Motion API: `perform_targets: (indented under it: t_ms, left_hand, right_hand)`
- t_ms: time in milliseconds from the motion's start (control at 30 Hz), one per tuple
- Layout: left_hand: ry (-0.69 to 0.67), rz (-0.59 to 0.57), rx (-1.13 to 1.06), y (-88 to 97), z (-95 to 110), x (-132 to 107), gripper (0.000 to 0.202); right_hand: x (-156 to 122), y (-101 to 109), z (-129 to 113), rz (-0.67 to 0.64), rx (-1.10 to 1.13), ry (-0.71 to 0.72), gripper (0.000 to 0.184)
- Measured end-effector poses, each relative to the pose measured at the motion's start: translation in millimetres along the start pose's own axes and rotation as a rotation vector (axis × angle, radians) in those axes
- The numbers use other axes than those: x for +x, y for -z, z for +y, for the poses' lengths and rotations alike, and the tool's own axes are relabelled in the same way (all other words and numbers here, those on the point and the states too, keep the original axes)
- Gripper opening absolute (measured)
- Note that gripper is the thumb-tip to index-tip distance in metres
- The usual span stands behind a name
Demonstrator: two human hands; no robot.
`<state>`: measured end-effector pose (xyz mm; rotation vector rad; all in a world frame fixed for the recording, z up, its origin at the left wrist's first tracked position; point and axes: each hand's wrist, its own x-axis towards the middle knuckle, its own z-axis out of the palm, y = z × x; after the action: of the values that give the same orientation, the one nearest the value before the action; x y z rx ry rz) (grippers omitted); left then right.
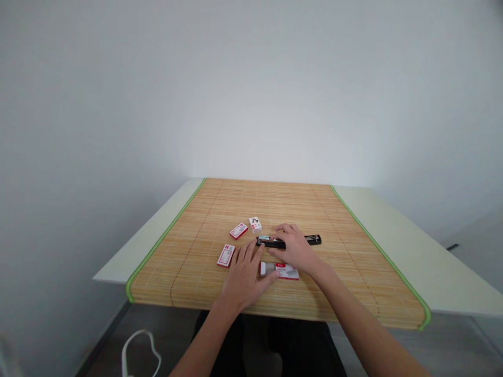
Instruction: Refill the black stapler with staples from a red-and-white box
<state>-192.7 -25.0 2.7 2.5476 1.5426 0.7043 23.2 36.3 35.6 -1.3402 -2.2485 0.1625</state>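
Observation:
A long black stapler (313, 240) lies crosswise on the bamboo mat, with metal showing at its left end. My right hand (293, 248) grips its middle, fingers on the far side and thumb on the near side, hiding that part. My left hand (242, 277) rests palm down with fingers stretched out, the tips close to the stapler's left end. Whether they touch it I cannot tell. Between my hands, on the near side, is a clear and red-white package (286, 271), beside my left thumb. A red-and-white box (226, 255) lies just left of my left fingers.
Another red-and-white box (238, 231) and a small white box (255, 224) lie beyond my left hand. The green-edged bamboo mat (271, 201) covers the middle of a white table (165, 209) against a wall. A white cable (137, 335) hangs at lower left.

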Motion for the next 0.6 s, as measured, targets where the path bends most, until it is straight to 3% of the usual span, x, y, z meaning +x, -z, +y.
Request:
perform_targets:
  t_ms: [367, 600]
  left_hand:
    - [0.03, 0.044, 0.036, 3.6, 7.4, 0.8, 0.066]
    - [0.033, 0.047, -0.072, 2.3, 5.3, 0.4, 0.073]
  right_hand:
    - [4.9, -13.8, 2.0, 0.021, 0.16, -0.068, 0.026]
    - [9.5, -13.3, -1.2, 0.05, 0.319, -0.121, 0.018]
